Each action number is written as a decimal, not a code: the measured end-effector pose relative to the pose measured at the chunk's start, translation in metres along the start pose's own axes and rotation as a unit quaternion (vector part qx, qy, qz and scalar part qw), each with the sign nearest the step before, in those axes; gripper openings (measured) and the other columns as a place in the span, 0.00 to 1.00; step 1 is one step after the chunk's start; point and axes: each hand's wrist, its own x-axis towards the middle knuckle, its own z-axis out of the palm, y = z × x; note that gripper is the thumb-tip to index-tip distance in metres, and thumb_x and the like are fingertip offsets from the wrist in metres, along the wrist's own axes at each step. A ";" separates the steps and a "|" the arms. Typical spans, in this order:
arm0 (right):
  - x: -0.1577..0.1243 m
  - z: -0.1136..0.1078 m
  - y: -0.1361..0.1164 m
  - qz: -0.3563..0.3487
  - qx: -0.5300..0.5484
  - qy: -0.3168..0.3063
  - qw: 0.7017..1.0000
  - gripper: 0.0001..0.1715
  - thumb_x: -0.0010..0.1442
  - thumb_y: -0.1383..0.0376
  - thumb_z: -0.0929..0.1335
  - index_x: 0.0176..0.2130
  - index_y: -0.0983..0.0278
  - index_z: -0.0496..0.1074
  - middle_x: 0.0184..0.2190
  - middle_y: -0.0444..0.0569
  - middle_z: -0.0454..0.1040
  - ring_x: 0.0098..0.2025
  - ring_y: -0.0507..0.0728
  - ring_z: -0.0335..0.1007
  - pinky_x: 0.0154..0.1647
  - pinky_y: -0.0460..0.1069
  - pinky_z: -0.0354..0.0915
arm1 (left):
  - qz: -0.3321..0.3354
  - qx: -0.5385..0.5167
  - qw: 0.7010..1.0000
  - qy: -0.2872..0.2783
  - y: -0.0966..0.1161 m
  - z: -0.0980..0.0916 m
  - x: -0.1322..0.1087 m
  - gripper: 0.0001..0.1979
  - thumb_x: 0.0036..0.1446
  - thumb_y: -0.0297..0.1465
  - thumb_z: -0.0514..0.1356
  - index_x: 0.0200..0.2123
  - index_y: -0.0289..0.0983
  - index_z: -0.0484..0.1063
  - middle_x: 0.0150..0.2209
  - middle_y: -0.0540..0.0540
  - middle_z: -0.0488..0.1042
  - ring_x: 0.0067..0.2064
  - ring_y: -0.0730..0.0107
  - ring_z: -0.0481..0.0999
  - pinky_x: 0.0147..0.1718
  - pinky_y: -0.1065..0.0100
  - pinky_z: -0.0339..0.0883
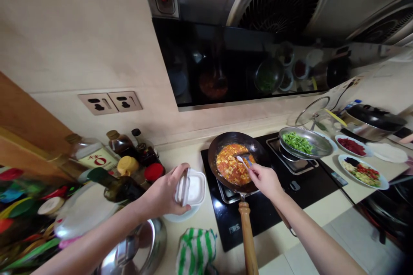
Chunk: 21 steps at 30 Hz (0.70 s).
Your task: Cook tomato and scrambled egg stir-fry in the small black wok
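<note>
My left hand (163, 191) grips a small clear container (196, 188) of white powder, its lid flipped up, left of the wok. Above the wok (215, 144), my right hand (266, 180) pinches a small white spoon (241, 160) over the food. Red sauce with yellow pieces, perhaps egg and tomato (227, 167), covers the wok's bottom. A spatula's blade (250, 161) rests in that food, and its handle passes partly hidden beneath my right arm. The wok's wooden handle (247, 232) points towards me. Whether powder lies on the spoon, I cannot tell.
A pan of chopped greens (325, 148) stands on the right burner. Plates of red meat (366, 152) and cut vegetables (383, 184) lie farther right. Bottles (124, 144) crowd the left, near a metal lid (158, 245) and striped cloth (196, 251). The range hood (206, 66) overhangs the stove.
</note>
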 end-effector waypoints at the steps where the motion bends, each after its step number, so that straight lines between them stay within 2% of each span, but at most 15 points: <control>1: -0.001 0.000 0.001 -0.007 -0.027 0.007 1.000 0.17 0.63 0.62 0.61 0.27 0.63 0.72 0.20 0.45 0.71 0.23 0.52 0.67 0.26 0.45 0.55 | 0.001 -0.002 1.000 0.001 -0.002 0.002 0.000 0.37 0.33 0.32 0.65 0.49 0.41 0.55 0.44 0.45 0.73 0.39 0.59 0.78 0.37 0.64 0.72; 5: -0.009 0.000 0.003 -0.025 -0.054 0.014 0.998 0.17 0.64 0.63 0.60 0.28 0.63 0.71 0.22 0.46 0.72 0.24 0.53 0.68 0.27 0.46 0.56 | 0.007 -0.006 1.000 -0.007 -0.009 0.009 0.003 0.36 0.34 0.32 0.65 0.49 0.41 0.56 0.43 0.45 0.72 0.39 0.58 0.77 0.38 0.63 0.71; 8: -0.017 -0.006 -0.007 -0.007 0.017 0.017 1.000 0.18 0.64 0.61 0.60 0.26 0.63 0.68 0.20 0.43 0.68 0.21 0.51 0.64 0.25 0.45 0.56 | -0.007 -0.006 1.000 -0.017 -0.009 0.012 0.009 0.36 0.34 0.32 0.65 0.49 0.40 0.56 0.41 0.45 0.72 0.38 0.58 0.77 0.36 0.63 0.70; 10: -0.022 -0.012 -0.024 0.023 0.120 0.013 0.992 0.19 0.65 0.57 0.61 0.25 0.63 0.67 0.19 0.41 0.65 0.20 0.50 0.62 0.24 0.45 0.56 | -0.015 -0.010 0.999 -0.029 -0.007 0.014 0.014 0.35 0.34 0.33 0.65 0.48 0.40 0.56 0.41 0.45 0.71 0.38 0.58 0.76 0.35 0.63 0.70; 13: -0.024 -0.011 -0.059 0.061 0.280 -0.060 0.956 0.22 0.64 0.54 0.62 0.23 0.61 0.63 0.16 0.38 0.61 0.18 0.49 0.58 0.20 0.44 0.55 | -0.016 -0.025 0.999 -0.044 -0.006 0.017 0.021 0.35 0.34 0.33 0.67 0.47 0.40 0.56 0.39 0.47 0.71 0.37 0.59 0.76 0.35 0.64 0.69; 15: -0.018 0.002 -0.082 0.056 0.302 -0.097 0.947 0.23 0.63 0.53 0.62 0.21 0.61 0.61 0.14 0.38 0.60 0.17 0.49 0.58 0.20 0.44 0.54 | -0.011 -0.041 0.998 -0.052 -0.010 0.020 0.026 0.35 0.33 0.34 0.68 0.46 0.40 0.56 0.37 0.50 0.70 0.34 0.61 0.75 0.33 0.65 0.68; 17: -0.007 0.022 -0.098 0.045 0.265 -0.105 0.958 0.24 0.62 0.53 0.63 0.20 0.61 0.61 0.14 0.40 0.62 0.19 0.50 0.60 0.22 0.45 0.55 | -0.006 -0.072 0.996 -0.055 -0.017 0.022 0.030 0.36 0.33 0.36 0.69 0.46 0.40 0.56 0.35 0.51 0.70 0.32 0.64 0.74 0.30 0.66 0.67; 19: 0.004 0.038 -0.108 0.044 0.211 -0.112 0.970 0.19 0.59 0.51 0.65 0.27 0.62 0.69 0.17 0.41 0.67 0.21 0.52 0.65 0.25 0.46 0.58 | -0.011 -0.114 0.992 -0.043 -0.028 0.023 0.036 0.37 0.33 0.37 0.70 0.46 0.40 0.56 0.36 0.51 0.71 0.32 0.66 0.75 0.31 0.67 0.68; 20: 0.007 0.042 -0.110 0.046 0.192 -0.113 0.974 0.18 0.59 0.51 0.66 0.34 0.64 0.71 0.18 0.42 0.69 0.23 0.54 0.67 0.27 0.47 0.60 | -0.018 -0.130 0.991 -0.030 -0.035 0.023 0.041 0.37 0.33 0.38 0.71 0.46 0.40 0.56 0.38 0.50 0.72 0.34 0.65 0.75 0.33 0.67 0.69; 21: 0.009 0.044 -0.110 0.050 0.180 -0.110 0.976 0.22 0.59 0.50 0.66 0.42 0.65 0.71 0.20 0.42 0.71 0.25 0.55 0.69 0.28 0.48 0.62 | -0.028 -0.138 0.990 -0.014 -0.043 0.022 0.046 0.38 0.32 0.38 0.71 0.45 0.40 0.56 0.39 0.49 0.72 0.36 0.64 0.76 0.36 0.66 0.69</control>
